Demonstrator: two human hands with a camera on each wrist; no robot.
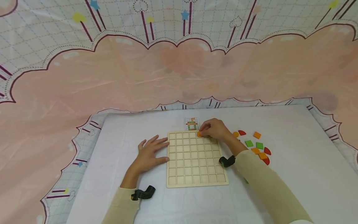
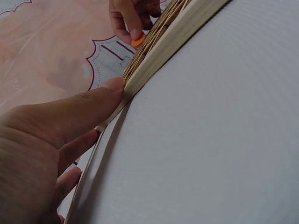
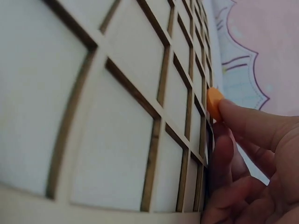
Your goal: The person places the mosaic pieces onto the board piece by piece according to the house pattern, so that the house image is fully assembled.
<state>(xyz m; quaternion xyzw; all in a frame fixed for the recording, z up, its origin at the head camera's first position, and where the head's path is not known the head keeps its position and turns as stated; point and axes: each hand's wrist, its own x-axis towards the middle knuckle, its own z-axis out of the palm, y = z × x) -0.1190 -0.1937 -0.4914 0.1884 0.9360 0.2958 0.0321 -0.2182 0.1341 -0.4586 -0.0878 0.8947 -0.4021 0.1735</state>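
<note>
A square wooden grid board (image 1: 191, 163) lies on the white table, its cells divided by raised strips. At its far edge my right hand (image 1: 213, 129) pinches a round orange piece (image 3: 215, 103) between thumb and fingers, over a cell of the far row. The left hand (image 1: 149, 155) is spread at the board's left edge, with the thumb (image 2: 100, 102) and fingertips touching the rim. Just beyond the far edge lies a small pattern card (image 1: 192, 123) showing a coloured figure on a grid.
Right of the board lie loose pieces: green squares (image 1: 249, 143), orange squares (image 1: 257, 135), red quarter-rounds (image 1: 267, 151) and an orange round (image 1: 236, 134). The right forearm hides part of that area. A patterned cloth (image 1: 179, 71) covers the background behind the table.
</note>
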